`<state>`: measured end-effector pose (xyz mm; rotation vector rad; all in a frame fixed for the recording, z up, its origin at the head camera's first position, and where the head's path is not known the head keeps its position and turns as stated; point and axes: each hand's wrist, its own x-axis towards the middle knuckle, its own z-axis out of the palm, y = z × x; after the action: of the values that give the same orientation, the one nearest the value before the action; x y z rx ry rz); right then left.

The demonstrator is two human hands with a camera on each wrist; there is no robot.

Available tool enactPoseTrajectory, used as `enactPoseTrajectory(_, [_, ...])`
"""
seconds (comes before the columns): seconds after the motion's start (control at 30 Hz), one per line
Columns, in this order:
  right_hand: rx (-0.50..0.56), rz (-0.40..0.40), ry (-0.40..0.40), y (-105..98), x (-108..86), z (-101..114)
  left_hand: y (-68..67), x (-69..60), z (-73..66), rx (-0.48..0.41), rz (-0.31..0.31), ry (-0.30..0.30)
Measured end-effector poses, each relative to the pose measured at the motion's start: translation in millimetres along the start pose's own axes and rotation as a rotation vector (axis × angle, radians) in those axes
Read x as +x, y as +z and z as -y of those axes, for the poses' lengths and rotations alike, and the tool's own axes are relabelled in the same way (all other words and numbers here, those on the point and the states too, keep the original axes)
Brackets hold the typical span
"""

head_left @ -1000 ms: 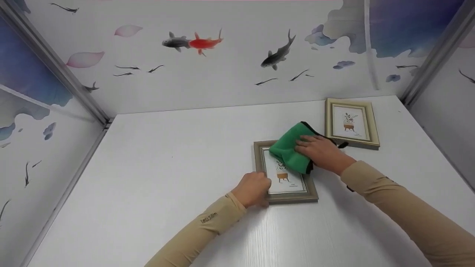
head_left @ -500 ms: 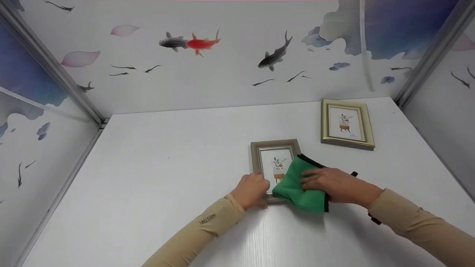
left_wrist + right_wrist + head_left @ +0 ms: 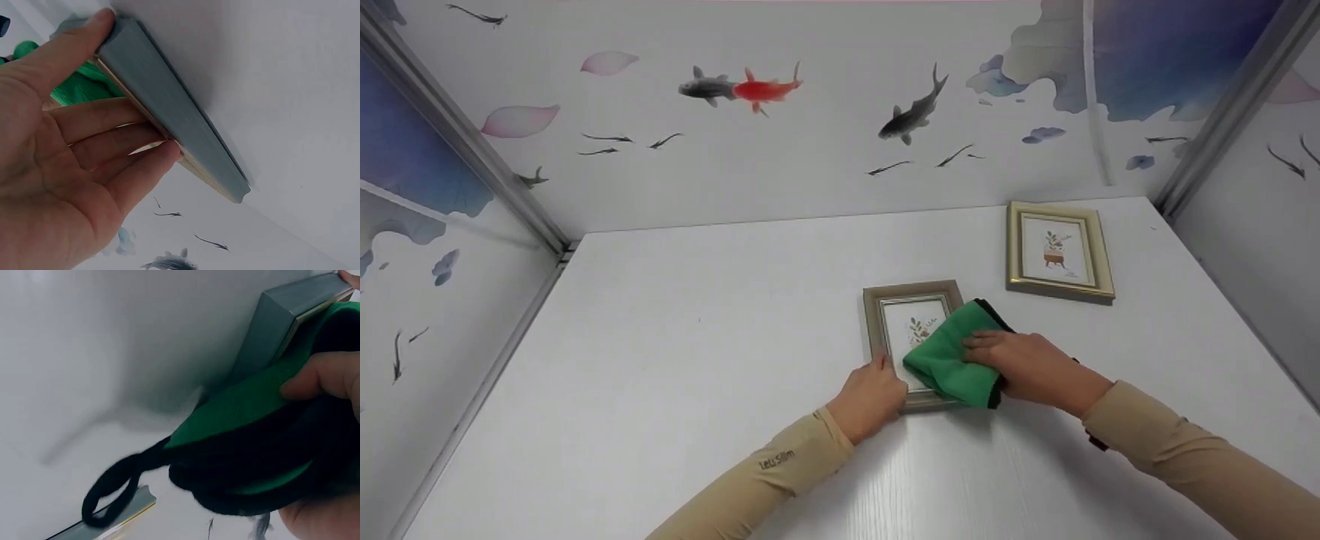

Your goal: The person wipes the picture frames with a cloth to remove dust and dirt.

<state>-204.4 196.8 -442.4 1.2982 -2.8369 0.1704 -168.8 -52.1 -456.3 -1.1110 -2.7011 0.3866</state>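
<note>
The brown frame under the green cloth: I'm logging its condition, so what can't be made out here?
Head view: lower right corner of the brown frame, hidden by the green cloth.
Head view: lower part of its left side, hidden by the left hand.
Left wrist view: its front, since it shows edge-on.

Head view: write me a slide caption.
Left grip on a picture frame, right grip holding a green cloth against it.

Two picture frames [image 3: 907, 322] [image 3: 1060, 253] — one green cloth [image 3: 958, 358] — two hands [image 3: 868, 401] [image 3: 1035, 367].
</note>
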Motion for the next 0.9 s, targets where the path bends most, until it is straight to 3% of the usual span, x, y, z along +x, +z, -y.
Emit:
enactPoseTrajectory(0.17, [-0.021,-0.029,0.097,3,27.4,-4,0.1,-9.6,-9.5,0.106,-0.045,0.016])
enactPoseTrajectory(0.27, [-0.003,-0.038,0.149,3,46.3,-10,0.1,-11.0,-10.0,0.111,-0.018,0.034])
enactPoseTrajectory(0.4, [-0.006,-0.034,0.221,1,69.6,-19,0.9,-9.9,-9.2,0.079,0.021,0.060])
enactPoseTrajectory(0.57, [-0.050,-0.005,0.291,0,93.1,-16,1.5,-7.6,-6.6,-0.020,0.016,0.065])
enactPoseTrajectory(0.73, [-0.048,0.003,0.260,3,113.9,1,0.4,-7.2,-3.4,-0.080,0.008,0.066])
enactPoseTrajectory(0.9, [0.137,0.019,0.148,6,129.0,16,-0.9,-7.8,-1.6,-0.085,0.019,0.073])
